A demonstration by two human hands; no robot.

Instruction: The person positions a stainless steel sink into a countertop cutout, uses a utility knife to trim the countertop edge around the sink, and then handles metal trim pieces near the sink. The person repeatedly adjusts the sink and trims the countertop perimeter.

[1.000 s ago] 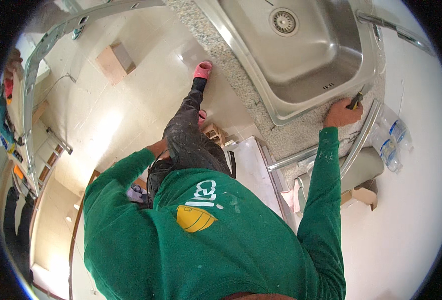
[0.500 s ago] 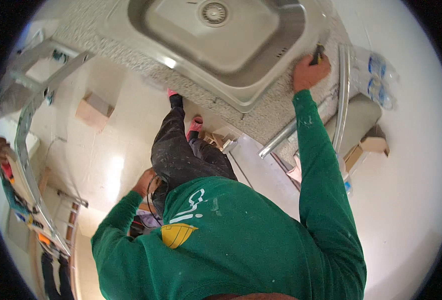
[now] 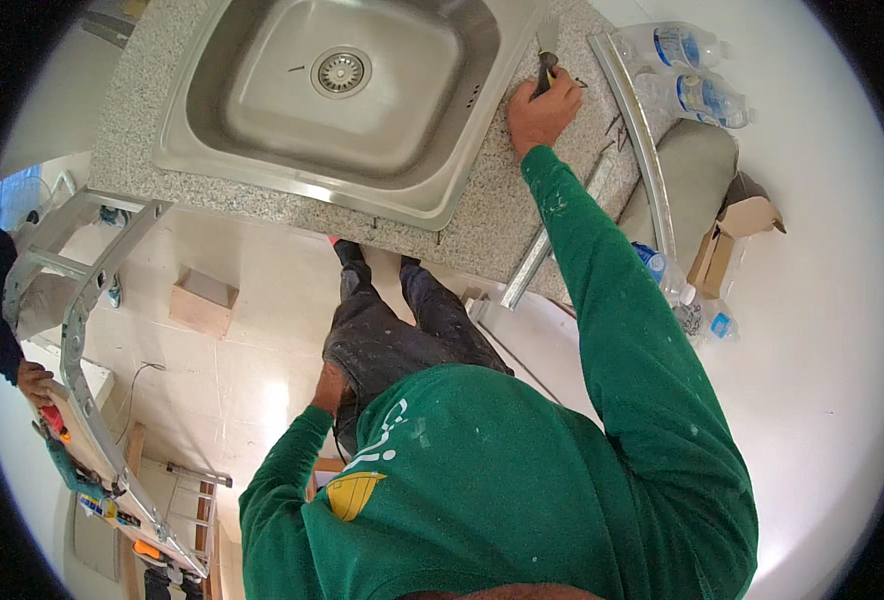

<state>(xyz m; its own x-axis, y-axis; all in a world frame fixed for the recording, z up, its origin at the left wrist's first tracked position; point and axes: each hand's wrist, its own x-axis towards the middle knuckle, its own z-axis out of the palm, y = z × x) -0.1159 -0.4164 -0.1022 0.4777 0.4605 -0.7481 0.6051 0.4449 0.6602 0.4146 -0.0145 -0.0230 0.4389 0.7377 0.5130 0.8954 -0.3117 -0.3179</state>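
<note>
At the right of the sink, my right hand (image 3: 545,108) is closed around a black-and-yellow handled tool (image 3: 546,72) with a thin pale blade, low over the speckled stone countertop (image 3: 502,185). Its exact kind I cannot make out. The stainless steel sink (image 3: 362,190) with its round drain strainer (image 3: 342,73) is set into this top. My left hand (image 3: 330,388) hangs by my thigh, its fingers hidden behind my clothing. Just right of my right hand lie a few dark screws or nails (image 3: 617,130) and a straight metal profile (image 3: 530,265).
A long metal channel (image 3: 634,120) runs along the right side. Beyond it are plastic bottles (image 3: 707,98), a grey-green bag (image 3: 687,175) and an open cardboard box (image 3: 717,250). At left stands an aluminium ladder (image 3: 87,270), with another person's hand (image 3: 34,383) beside a tool-laden board. A box (image 3: 204,303) sits on the floor.
My view has shifted, so the sink now shows more fully and farther left. My right hand keeps its hold on the tool beside the sink. My left hand has dropped lower by my thigh.
</note>
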